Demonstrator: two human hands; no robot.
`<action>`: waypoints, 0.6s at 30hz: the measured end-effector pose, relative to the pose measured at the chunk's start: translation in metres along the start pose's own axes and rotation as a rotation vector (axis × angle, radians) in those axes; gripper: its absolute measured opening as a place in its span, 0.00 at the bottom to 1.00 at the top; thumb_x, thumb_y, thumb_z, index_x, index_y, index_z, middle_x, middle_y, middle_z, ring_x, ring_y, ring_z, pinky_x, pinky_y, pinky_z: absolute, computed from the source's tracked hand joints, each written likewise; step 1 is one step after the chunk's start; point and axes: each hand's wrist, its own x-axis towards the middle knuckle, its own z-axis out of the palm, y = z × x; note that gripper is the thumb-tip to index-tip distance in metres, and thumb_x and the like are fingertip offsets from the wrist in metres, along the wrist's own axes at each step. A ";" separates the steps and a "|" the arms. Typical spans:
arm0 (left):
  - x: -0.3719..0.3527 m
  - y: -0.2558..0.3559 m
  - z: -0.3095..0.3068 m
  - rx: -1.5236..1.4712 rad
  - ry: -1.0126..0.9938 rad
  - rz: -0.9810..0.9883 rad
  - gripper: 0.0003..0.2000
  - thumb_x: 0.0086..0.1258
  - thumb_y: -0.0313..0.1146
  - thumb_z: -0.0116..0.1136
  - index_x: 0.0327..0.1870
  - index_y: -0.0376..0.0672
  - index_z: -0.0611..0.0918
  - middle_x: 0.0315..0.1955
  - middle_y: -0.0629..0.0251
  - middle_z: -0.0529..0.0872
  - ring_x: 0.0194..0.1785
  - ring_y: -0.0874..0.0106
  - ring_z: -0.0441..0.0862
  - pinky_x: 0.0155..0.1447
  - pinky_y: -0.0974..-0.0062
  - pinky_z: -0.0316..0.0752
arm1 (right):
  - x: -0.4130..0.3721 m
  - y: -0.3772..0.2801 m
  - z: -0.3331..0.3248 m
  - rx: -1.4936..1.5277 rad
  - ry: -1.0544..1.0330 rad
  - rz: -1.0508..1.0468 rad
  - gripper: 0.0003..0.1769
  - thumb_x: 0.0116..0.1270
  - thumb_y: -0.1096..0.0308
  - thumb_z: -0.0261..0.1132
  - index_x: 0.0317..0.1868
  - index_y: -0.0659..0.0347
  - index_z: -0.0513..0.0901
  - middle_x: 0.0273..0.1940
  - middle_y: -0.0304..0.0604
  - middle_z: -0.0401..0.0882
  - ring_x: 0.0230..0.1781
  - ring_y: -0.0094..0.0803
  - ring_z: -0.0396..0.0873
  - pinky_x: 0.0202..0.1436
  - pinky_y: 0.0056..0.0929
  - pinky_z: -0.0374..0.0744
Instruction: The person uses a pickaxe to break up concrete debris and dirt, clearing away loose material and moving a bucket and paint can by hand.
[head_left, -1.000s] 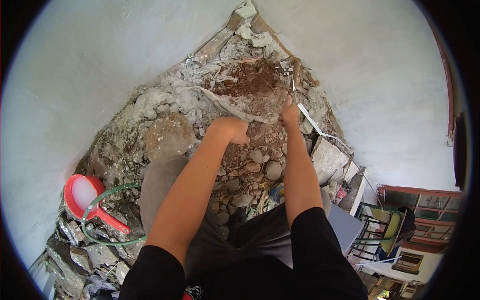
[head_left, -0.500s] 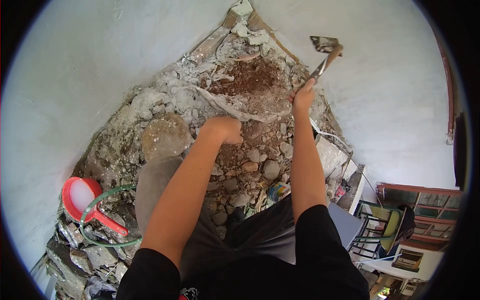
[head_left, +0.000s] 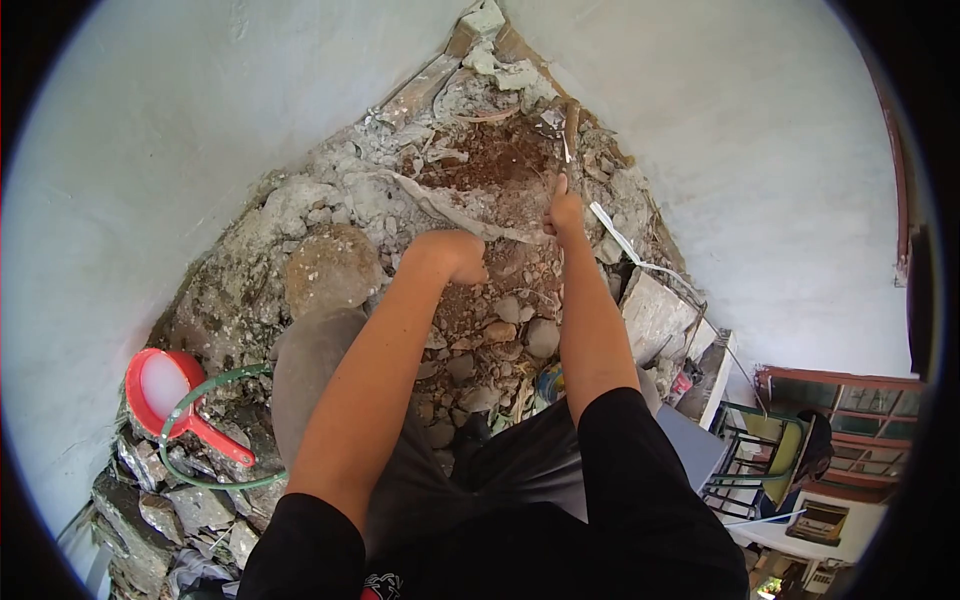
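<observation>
My right hand [head_left: 565,212] is closed around the shaft of a short hoe [head_left: 571,132]. Its dirty blade is down at the right edge of a patch of reddish-brown soil [head_left: 500,155]. The pale rim of what looks like a sack or sheet [head_left: 440,207] curves across the near side of that soil. Just below this rim, my left hand [head_left: 452,257] makes a fist above the stones, with the fingertips turned under; what it holds, if anything, is hidden. Loose stones [head_left: 541,338] lie between my forearms.
Pale walls meet behind the rubble. A large rock [head_left: 332,268] lies left of my left hand. At far left are a red dipper [head_left: 160,385] and a green hoop [head_left: 170,465]. A white strap [head_left: 620,235] and a broken slab [head_left: 655,320] are right; chairs [head_left: 770,450] stand lower right.
The hoe has swung down and left from in front of the right wall to the soil's edge, my right hand moving with it. My left hand has stayed almost still.
</observation>
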 end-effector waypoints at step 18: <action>0.009 0.006 -0.007 -0.029 0.019 -0.007 0.18 0.61 0.46 0.56 0.35 0.37 0.84 0.34 0.53 0.85 0.39 0.59 0.83 0.45 0.60 0.76 | -0.059 -0.091 -0.072 0.168 -0.023 -0.449 0.25 0.74 0.45 0.52 0.27 0.56 0.64 0.14 0.31 0.59 0.10 0.19 0.58 0.12 0.23 0.57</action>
